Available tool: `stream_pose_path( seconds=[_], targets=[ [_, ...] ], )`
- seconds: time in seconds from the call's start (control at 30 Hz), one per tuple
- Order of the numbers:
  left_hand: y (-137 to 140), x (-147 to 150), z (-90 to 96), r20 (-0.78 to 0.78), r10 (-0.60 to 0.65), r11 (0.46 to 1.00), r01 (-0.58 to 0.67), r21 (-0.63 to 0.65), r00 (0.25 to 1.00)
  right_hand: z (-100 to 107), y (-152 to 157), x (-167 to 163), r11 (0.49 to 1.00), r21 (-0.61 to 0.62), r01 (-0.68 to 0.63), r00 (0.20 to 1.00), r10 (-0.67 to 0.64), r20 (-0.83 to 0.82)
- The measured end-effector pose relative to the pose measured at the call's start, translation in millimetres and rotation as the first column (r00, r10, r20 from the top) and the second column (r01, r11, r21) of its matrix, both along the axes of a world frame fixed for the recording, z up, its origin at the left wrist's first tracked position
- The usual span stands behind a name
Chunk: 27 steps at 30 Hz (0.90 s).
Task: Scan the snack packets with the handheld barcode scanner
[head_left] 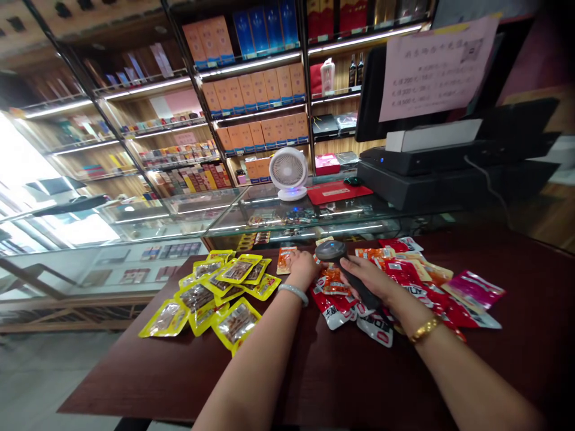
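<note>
Just left of the handheld barcode scanner (331, 251) clamped in the right hand (369, 276), the left hand (304, 267) touches an orange snack packet (283, 262), grip unclear; likely scanning, next move needs packet and scanner aligned.

Pale bangle (295, 291), gold bracelet (424, 330)

Behind the left hand (303, 267), the bangle is a smooth, slim, rounded, whitish ring. Behind the right hand (369, 278), the bracelet is shiny and broader, its surface uneven. Both forearms (260, 353) are bare.

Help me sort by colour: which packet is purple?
The purple packet, farthest right on the table; the others look mainly yellow, red, orange or cream.
</note>
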<state>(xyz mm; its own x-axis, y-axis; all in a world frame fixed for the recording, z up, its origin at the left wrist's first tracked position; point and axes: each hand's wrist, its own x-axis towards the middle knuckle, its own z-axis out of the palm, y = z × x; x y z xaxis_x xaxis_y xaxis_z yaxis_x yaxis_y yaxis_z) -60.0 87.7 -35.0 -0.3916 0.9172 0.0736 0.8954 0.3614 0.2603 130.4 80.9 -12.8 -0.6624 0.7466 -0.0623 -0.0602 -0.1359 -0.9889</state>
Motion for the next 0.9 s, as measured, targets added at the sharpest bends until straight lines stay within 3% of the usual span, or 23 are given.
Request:
stream_pose_path(
  seconds=[0.07, 0.17, 0.3, 0.4, 0.57, 0.9],
  targets=[
    [2, -3, 2.0, 0.071, 0.014, 1.0, -0.014, -0.008, 0.997, 0, 1, 0, 1.0, 0.001, 0.005, 1.0, -0.005, -0.001],
    [-5, -14, 2.9, 0.239, 0.039, 0.991, -0.068, 0.111, 0.97, 0, 1, 0, 1.0, -0.002, 0.019, 1.0, -0.019, -0.005],
    [-25, -43, 2.6, 0.416, 0.045, 0.93, -0.19, 0.314, 0.908, -2, -1, -2, 1.0, 0.005, 0.011, 1.0, -0.011, -0.006],
    [-37, -65, -0.4, 0.465, 0.057, 0.885, -0.26, 0.385, 0.883, -6, -6, -6, 1.0, 0.016, -0.024, 1.0, 0.023, 0.012],
    [-47, -79, -9.9, 0.492, 0.068, 0.86, -0.301, 0.412, 0.868, -10, -15, -13, 0.998, 0.03, -0.063, 0.997, 0.062, 0.044],
    [-52, -80, -10.4, 0.5, 0.091, 0.883, -0.302, 0.359, 0.861, -7, -20, -14, 0.999, 0.029, -0.046, 0.995, 0.043, 0.091]
  ],
)
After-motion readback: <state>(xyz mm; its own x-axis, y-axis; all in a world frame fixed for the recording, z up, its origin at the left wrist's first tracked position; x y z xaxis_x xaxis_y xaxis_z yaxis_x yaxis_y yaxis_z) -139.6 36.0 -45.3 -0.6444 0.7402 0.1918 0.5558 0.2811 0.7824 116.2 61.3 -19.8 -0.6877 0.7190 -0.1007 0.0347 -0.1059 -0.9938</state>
